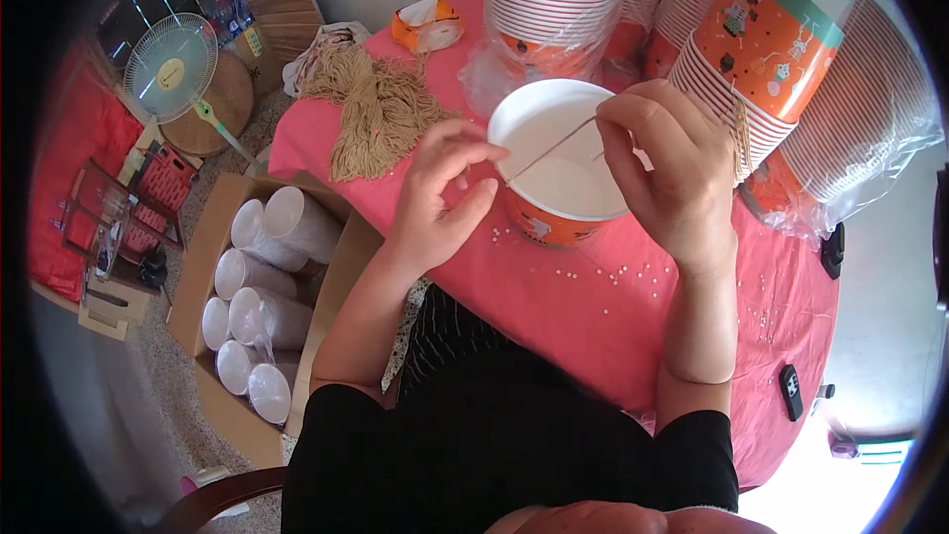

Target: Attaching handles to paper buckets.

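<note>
In front of me on the table stands an orange printed paper bucket with a white inside and rim. My right hand is over its right side, thumb and fingertips pinched on a thin tan cord. The cord runs slantwise across the bucket's mouth down toward my left hand. That hand is at the bucket's left rim, thumb and forefinger apart, close to the cord's lower end. A large bundle of tan cords lies on the table to the left of the bucket.
Behind stand nested buckets in plastic film. At right, an orange bucket tops a leaning stack. Small white bits dot the pink tablecloth. A carton of wrapped white cups is on the floor at left. A black remote-like object lies right.
</note>
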`<state>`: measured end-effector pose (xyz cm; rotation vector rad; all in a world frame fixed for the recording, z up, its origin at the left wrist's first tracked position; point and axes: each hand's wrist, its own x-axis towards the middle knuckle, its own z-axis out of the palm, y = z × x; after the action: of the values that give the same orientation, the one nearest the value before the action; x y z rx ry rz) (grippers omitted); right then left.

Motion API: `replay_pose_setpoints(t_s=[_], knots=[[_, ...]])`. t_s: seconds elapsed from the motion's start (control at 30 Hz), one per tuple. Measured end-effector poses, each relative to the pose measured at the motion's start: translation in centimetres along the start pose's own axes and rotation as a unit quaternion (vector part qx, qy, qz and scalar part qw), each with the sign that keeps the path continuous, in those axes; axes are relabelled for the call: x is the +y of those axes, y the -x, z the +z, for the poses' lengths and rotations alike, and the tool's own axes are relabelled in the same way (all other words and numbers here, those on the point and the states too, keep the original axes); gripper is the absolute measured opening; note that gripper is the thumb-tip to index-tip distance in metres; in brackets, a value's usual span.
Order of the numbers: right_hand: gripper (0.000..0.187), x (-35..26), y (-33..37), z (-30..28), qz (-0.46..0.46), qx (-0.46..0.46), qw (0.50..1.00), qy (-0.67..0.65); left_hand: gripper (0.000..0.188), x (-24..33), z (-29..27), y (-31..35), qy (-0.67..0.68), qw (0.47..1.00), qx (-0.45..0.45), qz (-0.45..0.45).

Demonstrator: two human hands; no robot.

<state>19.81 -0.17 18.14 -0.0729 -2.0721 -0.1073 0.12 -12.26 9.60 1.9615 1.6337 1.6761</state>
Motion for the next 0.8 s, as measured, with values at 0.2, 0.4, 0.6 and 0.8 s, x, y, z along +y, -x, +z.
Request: replay_pose_setpoints(t_s=[0.2, 0.4, 0.6, 0.8], knots=[[0.016, 0.0, -0.2, 0.0, 0.057, -0.038, 0.993, -0.094, 0.026, -1.8, -0.3, -0.6, -0.061, 0.994, -0.056, 0.069], [0.012, -0.1, -0.5, -2.2, 0.157, -0.056, 0.947, -0.275, 0.015, -2.8, -2.5, -1.5, 0.052, 0.997, -0.055, 0.031], [0.021, -0.1, -3.6, -3.4, 0.067, -0.146, 0.981, -0.113, 0.016, -4.8, -1.9, -2.4, 0.382, 0.908, 0.048, -0.162], [0.049, -0.9, -4.5, -5.5, 0.059, -0.302, 0.945, -0.108, 0.014, -7.7, -0.1, -3.3, 0.523, 0.815, 0.046, -0.246]])
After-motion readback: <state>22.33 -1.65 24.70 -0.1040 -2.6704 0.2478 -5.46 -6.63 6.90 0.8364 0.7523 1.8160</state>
